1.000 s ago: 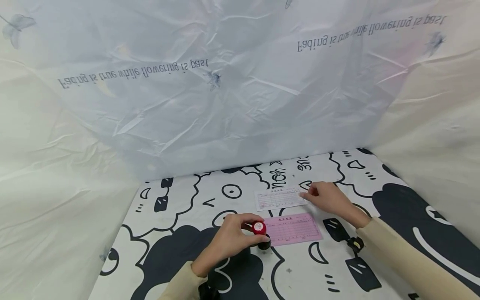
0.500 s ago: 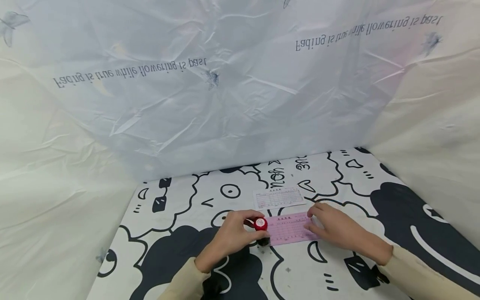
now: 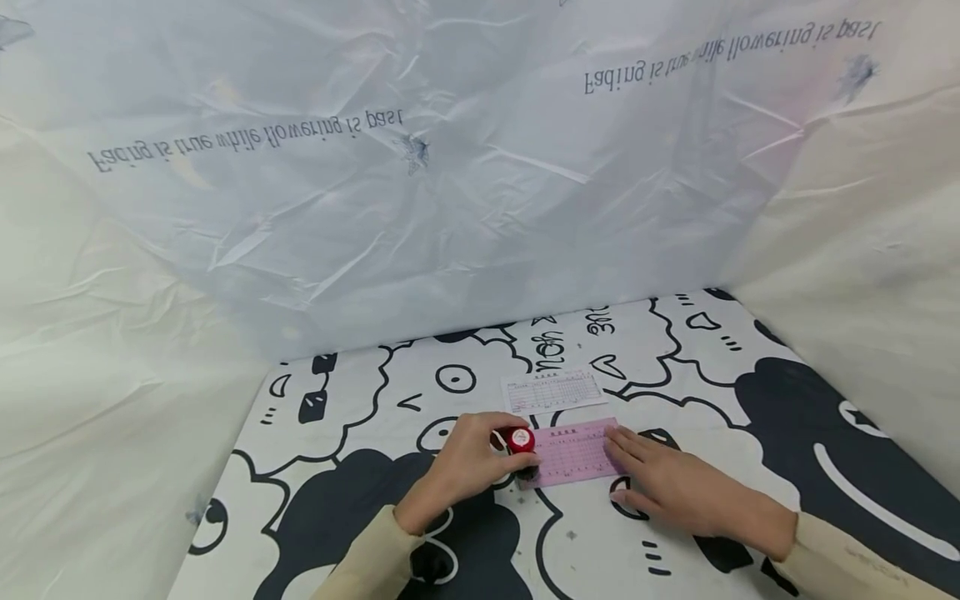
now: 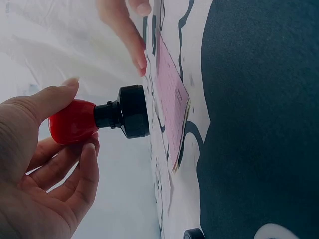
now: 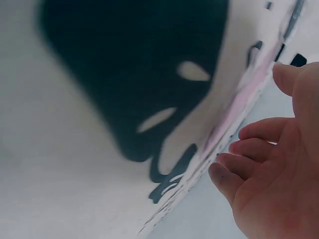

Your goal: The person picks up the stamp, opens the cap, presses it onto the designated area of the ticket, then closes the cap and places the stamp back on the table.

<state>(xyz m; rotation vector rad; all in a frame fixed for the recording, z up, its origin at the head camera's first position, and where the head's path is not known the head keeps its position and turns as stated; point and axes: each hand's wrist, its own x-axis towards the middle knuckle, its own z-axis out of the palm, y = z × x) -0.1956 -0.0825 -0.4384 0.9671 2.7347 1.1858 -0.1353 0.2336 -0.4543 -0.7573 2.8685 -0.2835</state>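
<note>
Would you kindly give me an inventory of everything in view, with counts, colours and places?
Tablecloth: 1, white with black cartoon drawings, across the work surface
Pink form: 1 visible on top, pink, flat on the tablecloth between the hands
White form: 1, white, just beyond the pink form
Stamp: 1, red knob and black base, at the pink form's left end
Small black object: 1, black, cut off by the left wrist view's edge
Sheeting: count unclear, pale grey to cream, behind and at both sides
Sleeves: 2, cream, on both forearms
Left hand: 1, bare, gripping the stamp
Right hand: 1, bare, at the pink form's right end

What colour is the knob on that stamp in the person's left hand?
The knob is glossy red; it shows best in the left wrist view.
</note>
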